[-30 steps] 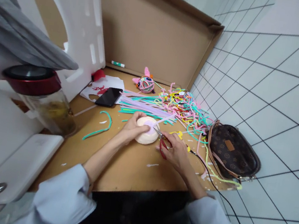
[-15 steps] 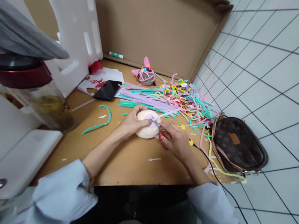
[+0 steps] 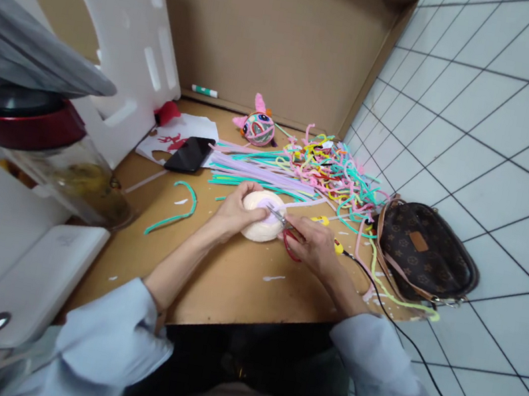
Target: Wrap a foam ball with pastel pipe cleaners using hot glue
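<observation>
My left hand is closed around the left edge of a cream-coloured round piece, its thumb lying over the front. A lilac patch covers the upper middle of that piece. In my right hand is a pair of scissors with red handles, their metal tips touching the lilac patch. From the patch a lilac pipe cleaner sticks out to the upper right. Just beyond my hands lies a bundle of lilac and turquoise pipe cleaners.
Tangled coloured pipe cleaners lie at the back right, near a brown handbag. Behind are a pink-eared ball figure and a phone. A glass bottle stands left. A black cable runs off the right side.
The lilac pipe cleaner's free end has dropped and lies flatter. Both hands keep their hold, and the scissor tips stay at the lilac patch.
</observation>
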Motion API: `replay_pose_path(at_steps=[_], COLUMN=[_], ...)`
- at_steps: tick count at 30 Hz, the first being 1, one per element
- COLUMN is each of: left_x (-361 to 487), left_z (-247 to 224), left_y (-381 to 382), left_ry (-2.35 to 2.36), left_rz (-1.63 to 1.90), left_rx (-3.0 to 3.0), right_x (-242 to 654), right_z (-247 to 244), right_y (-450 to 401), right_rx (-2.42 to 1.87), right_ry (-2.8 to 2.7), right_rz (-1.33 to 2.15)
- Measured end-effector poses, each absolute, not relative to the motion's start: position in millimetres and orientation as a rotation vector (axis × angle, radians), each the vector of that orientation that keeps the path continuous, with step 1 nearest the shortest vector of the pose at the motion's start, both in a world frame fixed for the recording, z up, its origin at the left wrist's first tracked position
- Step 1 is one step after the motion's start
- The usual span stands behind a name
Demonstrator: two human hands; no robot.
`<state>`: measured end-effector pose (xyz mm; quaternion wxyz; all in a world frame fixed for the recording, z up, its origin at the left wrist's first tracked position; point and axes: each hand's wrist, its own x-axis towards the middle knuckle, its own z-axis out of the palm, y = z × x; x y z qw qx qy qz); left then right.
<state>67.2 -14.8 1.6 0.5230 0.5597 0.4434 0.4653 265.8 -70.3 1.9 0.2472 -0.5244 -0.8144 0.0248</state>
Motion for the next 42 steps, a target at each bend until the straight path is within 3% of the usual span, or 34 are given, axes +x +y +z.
replay_pose_path(at_steps=[13,17,29,34,38,42], left_x=[68,68,63,63,64,64], left_z=[3,6,3,5,2,0], left_y=[-13,-14,-8,-9,-8,-8], left_ry=[1.075,1.081,1.062,1.07,1.068,1.047], left_rz=[1.11,1.097,1.111,1.116,1.096,1.087], left_rx=[1.368,1.358,1.329,1.313,1.343,1.361], right_x=[262,282,336,348,328,280], right_z=[-5,0,7,-4,6,20], right_y=[-76,-73,-87,-88,-90,-76], right_rx=[-1.496,-1.829,-2.555,-2.438,-2.11,-1.588], right_ry=[-2.077,-1.75,-1.667,-1.805,-1.768,-1.647], right_rz=[-0.056,-0.205,-0.318,-0.38,-0.426,0.091])
